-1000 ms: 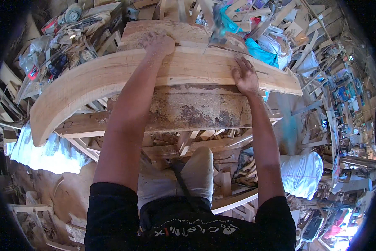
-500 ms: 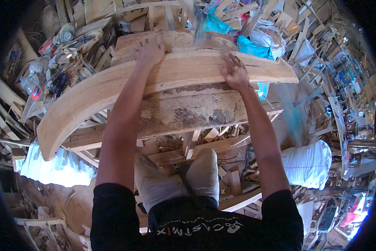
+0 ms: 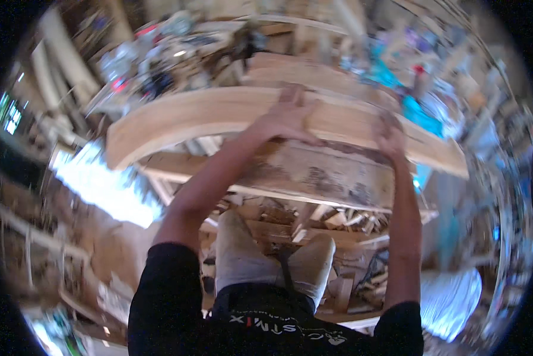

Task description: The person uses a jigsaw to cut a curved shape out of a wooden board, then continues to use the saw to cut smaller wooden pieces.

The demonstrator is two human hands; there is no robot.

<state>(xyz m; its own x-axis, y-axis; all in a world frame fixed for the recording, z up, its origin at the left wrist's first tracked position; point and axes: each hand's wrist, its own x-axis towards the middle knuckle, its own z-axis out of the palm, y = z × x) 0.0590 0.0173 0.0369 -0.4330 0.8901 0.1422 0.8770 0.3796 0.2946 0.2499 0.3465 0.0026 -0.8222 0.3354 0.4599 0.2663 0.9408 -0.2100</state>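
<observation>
**A:** What is the state of the left hand (image 3: 288, 116)?

**B:** It lies flat, fingers extended and spread, palm down on the upper face of the long curved wooden plank (image 3: 219, 113). It is pressing rather than clasping; nothing is enclosed within it.

**A:** And the right hand (image 3: 389, 134)?

**B:** It rests on the same plank, further along toward the right end. The fingers appear to curl over the plank's surface (motion blur hides whether they wrap the far edge), so how far this hand is open cannot be told.

**A:** Where does the plank lie relative to the two hands?

**B:** Directly beneath both. It runs between them, and its long curved stretch extends well beyond the left hand, sweeping down to a blunt end. A shorter stretch projects past the right hand.

**A:** What sits just below the hands?

**B:** A thick weathered slab (image 3: 326, 172), stained and rough, lies immediately under the plank on the near side of both hands. Beyond the fingertips, another pale board (image 3: 314, 74) lies just behind the plank.

**A:** And nearer the body?

**B:** Offcuts of timber (image 3: 338, 219) lie heaped below the slab, above the person's light-coloured trousers (image 3: 243, 255).
</observation>
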